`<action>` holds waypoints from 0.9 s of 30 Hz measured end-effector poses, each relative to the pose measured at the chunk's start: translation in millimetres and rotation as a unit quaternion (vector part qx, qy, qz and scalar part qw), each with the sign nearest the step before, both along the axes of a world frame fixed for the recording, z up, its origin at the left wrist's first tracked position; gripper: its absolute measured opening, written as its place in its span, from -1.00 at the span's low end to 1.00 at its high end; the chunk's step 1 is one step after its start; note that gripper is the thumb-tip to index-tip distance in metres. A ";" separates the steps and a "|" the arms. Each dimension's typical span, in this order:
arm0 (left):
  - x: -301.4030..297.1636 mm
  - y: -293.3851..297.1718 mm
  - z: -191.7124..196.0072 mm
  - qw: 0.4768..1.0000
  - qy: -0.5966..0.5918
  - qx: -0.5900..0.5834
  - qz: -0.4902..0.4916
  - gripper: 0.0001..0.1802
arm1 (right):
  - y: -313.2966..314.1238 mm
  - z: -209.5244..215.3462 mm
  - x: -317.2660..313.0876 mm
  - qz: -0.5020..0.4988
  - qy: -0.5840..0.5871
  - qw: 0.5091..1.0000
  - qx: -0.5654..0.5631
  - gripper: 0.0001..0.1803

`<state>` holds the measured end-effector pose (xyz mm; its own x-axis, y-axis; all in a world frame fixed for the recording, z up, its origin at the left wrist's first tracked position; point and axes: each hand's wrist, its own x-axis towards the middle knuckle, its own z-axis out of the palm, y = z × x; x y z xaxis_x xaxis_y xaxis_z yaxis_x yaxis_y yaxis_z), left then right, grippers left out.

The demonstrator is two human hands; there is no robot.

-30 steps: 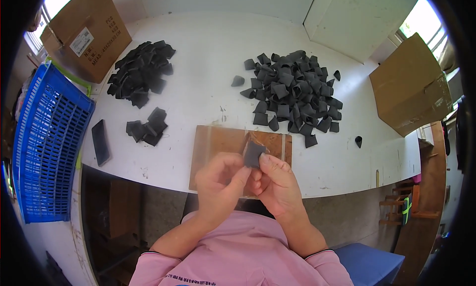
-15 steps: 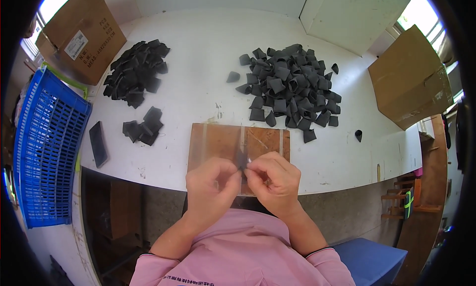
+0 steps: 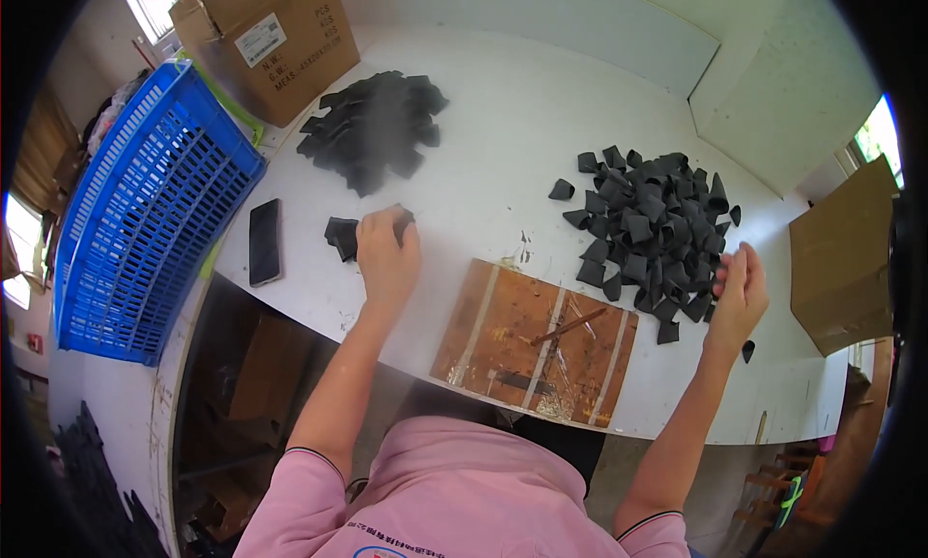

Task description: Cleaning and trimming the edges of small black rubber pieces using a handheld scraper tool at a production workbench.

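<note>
My left hand (image 3: pixel 387 258) is closed at the small group of flat dark grey fabric pieces (image 3: pixel 340 237). A dark edge shows between its thumb and fingers, partly hidden by the hand. My right hand (image 3: pixel 739 297) is at the right side of a heap of folded dark grey fabric pieces (image 3: pixel 638 224). Its fingers are loosely extended, with no piece plainly held. Between the hands lies a brown board (image 3: pixel 474 316) with pale strips; a thin brown stick (image 3: pixel 570 326) and a short dark strip (image 3: pixel 525 381) rest on it.
A larger pile of flat dark pieces (image 3: pixel 372 128) lies at the back left. Near the left edge are a phone (image 3: pixel 264 244) and a blue plastic basket (image 3: pixel 155 220). Cardboard boxes stand at the back left (image 3: pixel 280 50) and far right (image 3: pixel 846 258) of the white table (image 3: pixel 503 94).
My hands have parted from above the board. The left has moved to the small group, the right to the heap. The view has shifted, and the board is now uncovered.
</note>
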<state>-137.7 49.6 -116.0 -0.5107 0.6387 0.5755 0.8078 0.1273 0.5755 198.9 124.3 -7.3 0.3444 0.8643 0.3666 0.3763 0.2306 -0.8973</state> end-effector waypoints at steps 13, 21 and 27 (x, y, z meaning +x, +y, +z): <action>-16.9 21.9 -4.7 0.966 0.165 -0.019 -0.199 -0.82 | -119.9 -54.3 -37.2 0.333 0.071 0.904 -0.259 -0.83; 87.1 -68.3 37.0 0.853 0.206 0.152 -0.455 -0.70 | -117.3 -67.8 -82.4 0.363 0.459 0.674 -0.451 -0.75; 126.3 -95.4 43.6 0.864 -0.388 0.038 -0.318 -0.75 | -117.5 -66.7 -73.8 0.326 0.529 0.678 -0.392 -0.84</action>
<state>-11.4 -45.7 -72.4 -0.3208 0.9076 0.2710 0.0671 -0.2636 0.9623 125.1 6.8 -74.0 -0.4923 0.7464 -0.4478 -0.5278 -0.6651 -0.5283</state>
